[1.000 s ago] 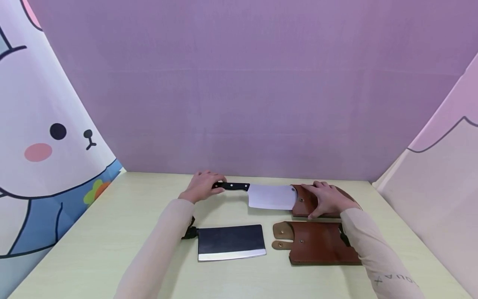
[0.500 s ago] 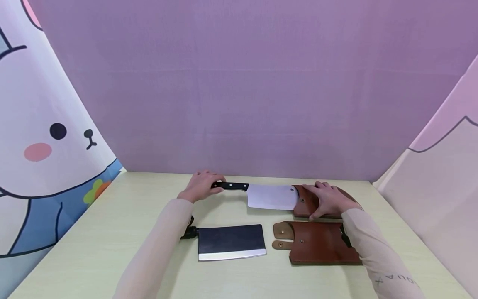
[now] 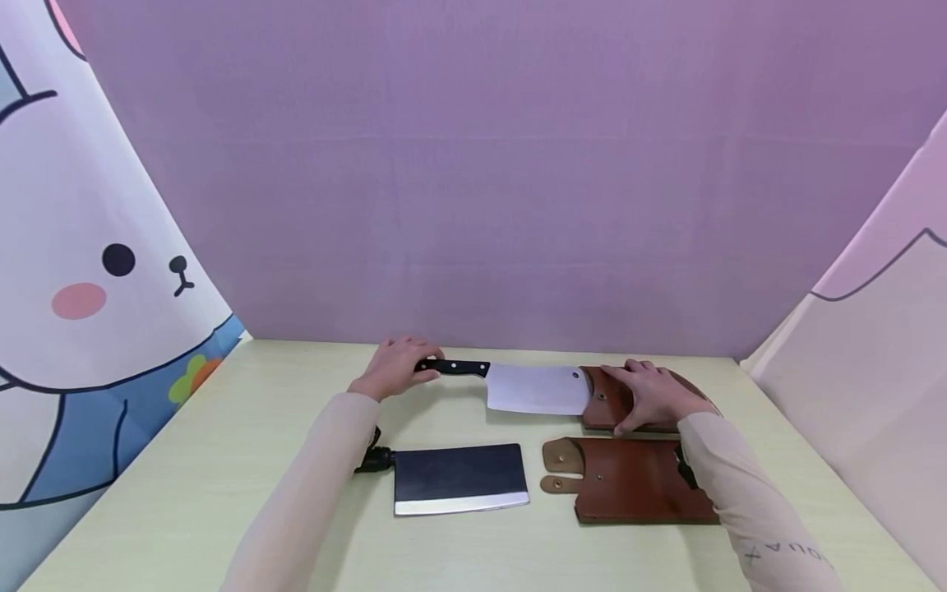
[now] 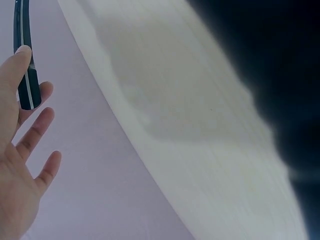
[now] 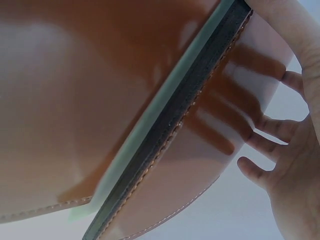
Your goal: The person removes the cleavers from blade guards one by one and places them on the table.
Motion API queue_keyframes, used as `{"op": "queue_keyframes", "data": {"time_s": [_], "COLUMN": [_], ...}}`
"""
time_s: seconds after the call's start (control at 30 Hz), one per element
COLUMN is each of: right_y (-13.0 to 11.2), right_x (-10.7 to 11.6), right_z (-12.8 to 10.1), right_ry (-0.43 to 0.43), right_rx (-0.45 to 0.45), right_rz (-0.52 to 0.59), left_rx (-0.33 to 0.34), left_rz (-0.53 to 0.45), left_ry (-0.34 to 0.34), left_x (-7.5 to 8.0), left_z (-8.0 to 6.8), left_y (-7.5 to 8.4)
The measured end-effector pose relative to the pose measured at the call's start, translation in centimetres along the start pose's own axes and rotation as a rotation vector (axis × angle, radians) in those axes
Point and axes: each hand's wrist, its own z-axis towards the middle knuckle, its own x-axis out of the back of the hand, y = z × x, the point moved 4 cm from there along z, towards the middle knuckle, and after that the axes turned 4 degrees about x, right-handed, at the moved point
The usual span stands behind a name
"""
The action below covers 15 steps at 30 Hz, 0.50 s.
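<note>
My left hand (image 3: 394, 368) pinches the end of a cleaver's (image 3: 536, 389) black riveted handle (image 4: 21, 35) between thumb and index finger, the other fingers spread. The silvery blade points right, its front end at the mouth of a brown leather knife sheath (image 3: 601, 404). Across that sheath lies my right hand (image 3: 651, 396), gripping it with the thumb at the near edge and fingertips at the far edge. In the right wrist view, the sheath's stitched edge (image 5: 165, 140) runs beside this hand (image 5: 295, 150).
Nearer on the pale table (image 3: 222, 477) lies a second, dark-bladed cleaver (image 3: 459, 478), its handle partly behind the left sleeve. A second brown sheath (image 3: 636, 481) with two snap straps lies right of it, partly under the right forearm. A purple backdrop (image 3: 473, 181) rises behind.
The upper cleaver has slid slightly left with my left hand, and a little more blade shows outside the sheath. My right hand stays on the sheath, which has hardly moved.
</note>
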Motion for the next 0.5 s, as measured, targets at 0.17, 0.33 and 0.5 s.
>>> {"op": "queue_keyframes", "data": {"time_s": [0.17, 0.33, 0.5], "right_y": [0.07, 0.24, 0.35], "right_x": [-0.03, -0.07, 0.07], "right_z": [-0.07, -0.07, -0.07], "right_ry": [-0.002, 0.012, 0.005], "right_rx": [-0.001, 0.008, 0.001], "right_rz": [0.002, 0.0, 0.002], "left_rx": [0.002, 0.006, 0.001], "left_rz": [-0.008, 0.005, 0.009], "left_ry": [-0.006, -0.005, 0.007], "left_x": [0.28, 0.32, 0.36], "left_z": [-0.17, -0.14, -0.12], "left_y": [0.1, 0.03, -0.11]}}
